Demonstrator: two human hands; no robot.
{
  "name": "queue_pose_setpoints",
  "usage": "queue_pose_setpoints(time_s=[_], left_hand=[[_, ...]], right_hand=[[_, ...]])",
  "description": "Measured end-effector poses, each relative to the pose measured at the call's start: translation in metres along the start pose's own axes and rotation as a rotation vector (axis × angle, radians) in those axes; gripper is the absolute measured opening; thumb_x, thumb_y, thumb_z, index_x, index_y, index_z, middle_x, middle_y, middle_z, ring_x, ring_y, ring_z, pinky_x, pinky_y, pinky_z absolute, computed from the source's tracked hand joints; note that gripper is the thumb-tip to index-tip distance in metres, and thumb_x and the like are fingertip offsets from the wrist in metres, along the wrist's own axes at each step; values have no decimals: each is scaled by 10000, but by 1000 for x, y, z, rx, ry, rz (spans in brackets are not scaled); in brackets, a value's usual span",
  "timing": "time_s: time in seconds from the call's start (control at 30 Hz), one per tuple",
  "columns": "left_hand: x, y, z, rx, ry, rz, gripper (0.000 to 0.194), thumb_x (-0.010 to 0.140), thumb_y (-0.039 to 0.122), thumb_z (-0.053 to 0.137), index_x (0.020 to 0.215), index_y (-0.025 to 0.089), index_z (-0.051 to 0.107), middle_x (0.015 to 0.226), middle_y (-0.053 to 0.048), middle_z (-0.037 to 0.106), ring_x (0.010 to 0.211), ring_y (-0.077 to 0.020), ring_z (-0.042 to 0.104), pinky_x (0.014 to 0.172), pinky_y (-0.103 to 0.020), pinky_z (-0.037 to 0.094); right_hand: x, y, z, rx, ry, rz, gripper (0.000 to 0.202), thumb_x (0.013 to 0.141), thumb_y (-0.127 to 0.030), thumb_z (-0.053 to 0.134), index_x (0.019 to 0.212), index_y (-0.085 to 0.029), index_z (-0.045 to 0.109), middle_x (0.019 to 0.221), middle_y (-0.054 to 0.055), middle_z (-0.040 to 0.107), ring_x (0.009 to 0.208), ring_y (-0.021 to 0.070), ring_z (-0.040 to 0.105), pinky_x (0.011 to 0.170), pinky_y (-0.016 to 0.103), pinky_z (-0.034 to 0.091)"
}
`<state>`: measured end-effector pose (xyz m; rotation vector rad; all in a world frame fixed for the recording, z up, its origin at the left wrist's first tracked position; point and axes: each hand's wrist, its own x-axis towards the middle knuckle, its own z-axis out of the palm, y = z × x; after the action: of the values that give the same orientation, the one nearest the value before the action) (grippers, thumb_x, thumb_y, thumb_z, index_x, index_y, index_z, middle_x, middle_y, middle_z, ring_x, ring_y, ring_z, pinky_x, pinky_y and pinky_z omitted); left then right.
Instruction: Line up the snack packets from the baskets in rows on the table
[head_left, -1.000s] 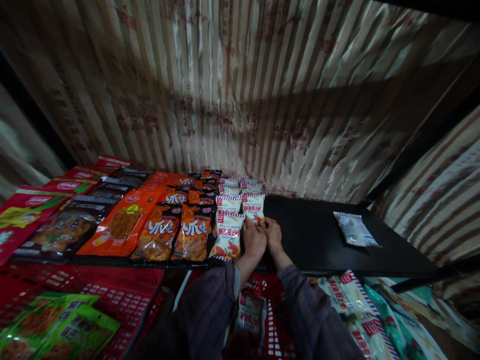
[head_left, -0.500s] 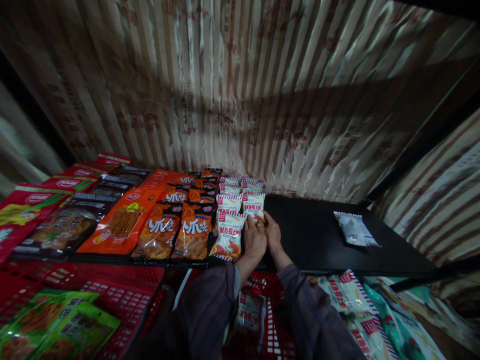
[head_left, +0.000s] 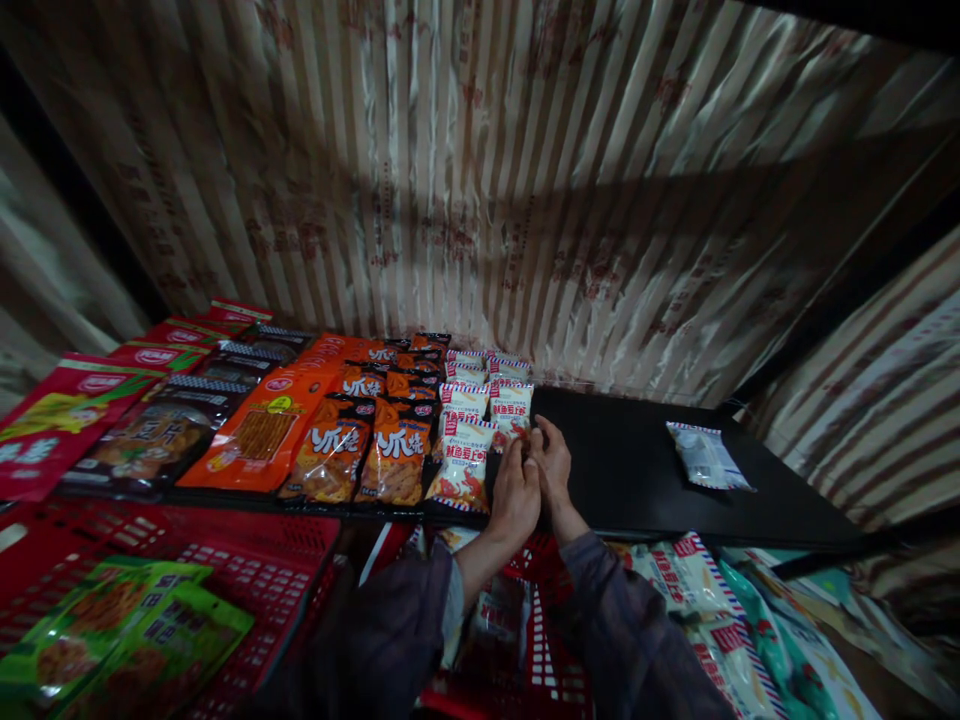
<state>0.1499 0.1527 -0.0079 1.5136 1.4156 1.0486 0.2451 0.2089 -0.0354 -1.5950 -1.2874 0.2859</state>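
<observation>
Both bare hands meet at the shelf's front edge, just before the second row of white snack packets with red lettering. My left hand (head_left: 516, 495) has its fingers stretched forward and lying together, beside the front white packet (head_left: 463, 465). My right hand (head_left: 553, 462) has its fingers slightly bent and a little apart, touching the left fingertips. Immediately beyond the fingertips leans another white packet (head_left: 511, 408), its lower part partly hidden. I see nothing held in either hand, though the space under the palms is hidden.
Orange-and-black snack bags (head_left: 396, 450), a large orange bag (head_left: 259, 440), dark bags (head_left: 146, 435) and red bags (head_left: 67, 410) line the black shelf (head_left: 615, 450). A single packet (head_left: 706, 456) lies at right. Below stand red baskets (head_left: 300, 560) with green bags (head_left: 150, 640) and white packets.
My hands have drawn slightly back from the white packet in the second row, and the fingertips have come together. The view has shifted a little.
</observation>
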Motion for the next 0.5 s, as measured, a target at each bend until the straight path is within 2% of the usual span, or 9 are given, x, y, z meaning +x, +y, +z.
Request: queue_pose_setpoints(time_s=[0.07, 0.13, 0.27, 0.37, 0.5], left_hand=[[-17, -2, -14, 17, 11, 86, 488, 900, 239, 360, 1349, 130, 515, 1518, -108, 401, 1420, -186, 339, 1193, -356, 244], [-31, -9, -30, 83, 35, 185, 470, 881, 222, 391, 1322, 166, 543, 1540, -79, 369, 1445, -193, 286, 1201, -395, 227], [-42, -25, -60, 254, 141, 300, 496, 863, 189, 400, 1341, 132, 520, 1560, -101, 324, 1480, -228, 170, 1208, -444, 203], [-38, -34, -69, 337, 213, 333, 512, 848, 172, 421, 1351, 118, 502, 1573, -125, 287, 1486, -251, 134, 1205, -456, 205], [-29, -40, -70, 362, 248, 355, 530, 853, 183, 443, 1379, 117, 458, 1577, -151, 267, 1482, -274, 155, 1193, -472, 233]], right_hand=[[-7, -8, -1, 59, -26, 19, 479, 862, -440, 406, 1163, -154, 645, 1188, 125, 676, 1075, 230, 620, 956, 369, 458], [-16, -18, 1, 113, -48, 29, 461, 866, -452, 411, 1140, -172, 655, 1156, 108, 695, 1041, 218, 632, 939, 352, 465], [-33, -37, 11, 161, -80, 43, 427, 867, -454, 424, 1098, -189, 666, 1132, 91, 707, 1054, 217, 627, 953, 346, 453], [-40, -47, 19, 140, -113, 63, 453, 869, -485, 418, 1123, -194, 656, 1127, 93, 703, 1053, 228, 626, 955, 357, 450], [-43, -53, 24, 143, -159, 70, 484, 870, -498, 420, 1160, -178, 639, 1188, 116, 673, 1103, 240, 604, 983, 379, 433]])
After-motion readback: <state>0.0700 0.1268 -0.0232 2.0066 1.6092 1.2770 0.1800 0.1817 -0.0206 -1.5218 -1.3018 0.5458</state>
